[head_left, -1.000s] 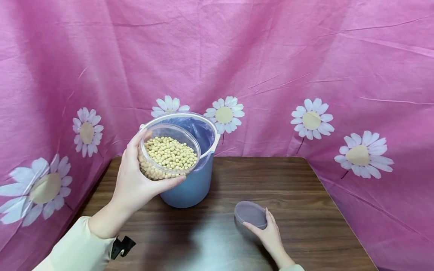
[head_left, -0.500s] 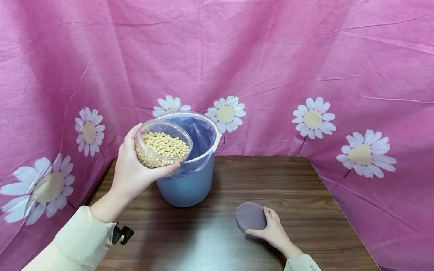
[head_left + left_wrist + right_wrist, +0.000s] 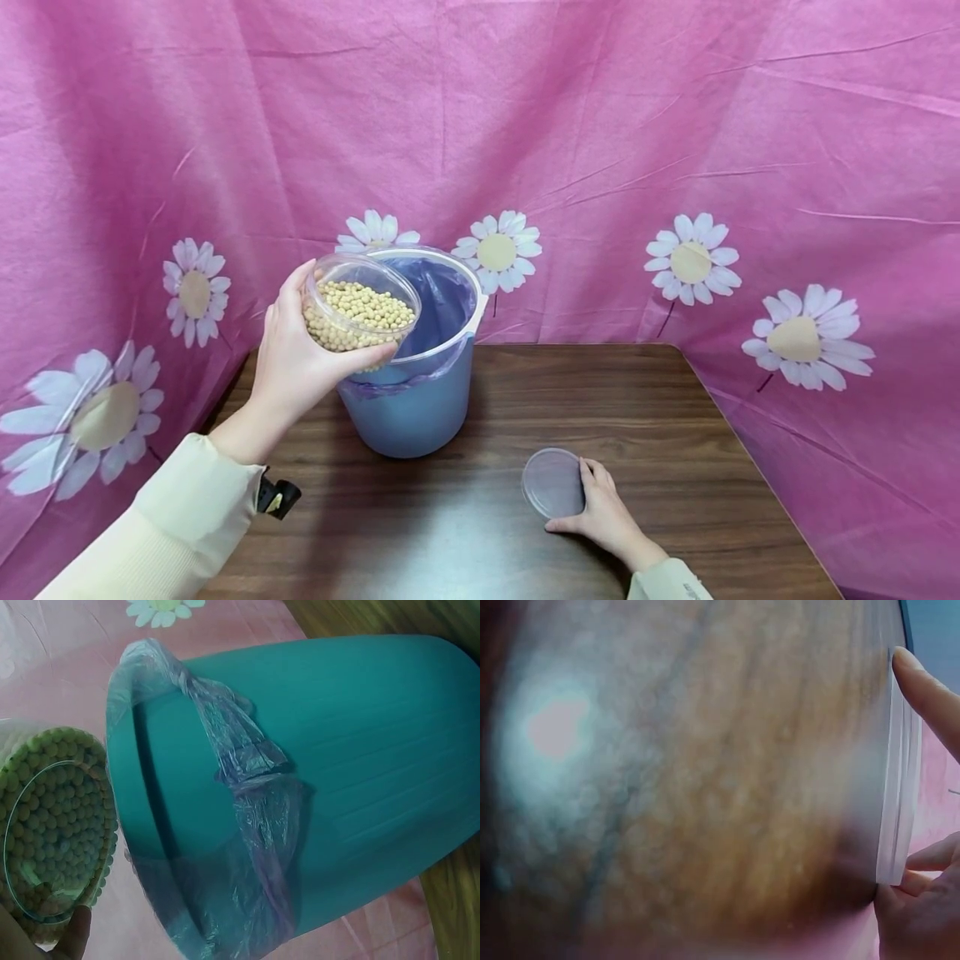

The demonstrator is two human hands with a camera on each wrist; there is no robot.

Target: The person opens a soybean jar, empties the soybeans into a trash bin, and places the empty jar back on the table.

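Observation:
My left hand (image 3: 288, 367) grips a round clear plastic tub (image 3: 348, 268), partly filled with pale yellow soybeans (image 3: 367, 307). The tub is tilted toward the camera and overlaps the near left rim of a blue bucket (image 3: 412, 417) in the head view. In the left wrist view its bean-filled base (image 3: 56, 825) shows beside the bucket's mouth. A purple plastic bag (image 3: 442, 308) lines the bucket and folds over its rim. Low over the table at right, my right hand (image 3: 606, 512) pinches a round translucent lid (image 3: 553, 483) by its edge, thumb on the near side.
The bucket stands on a dark wood-grain table (image 3: 600, 400), toward the back left. A pink cloth (image 3: 585, 125) printed with white daisies hangs behind and along both sides. A small black clip-like piece (image 3: 279, 497) sits at the left cuff.
The left hand has moved the tub slightly up and left, uncovering more of the bucket. The right hand has shifted slightly right, and the lid has turned its face more toward the camera.

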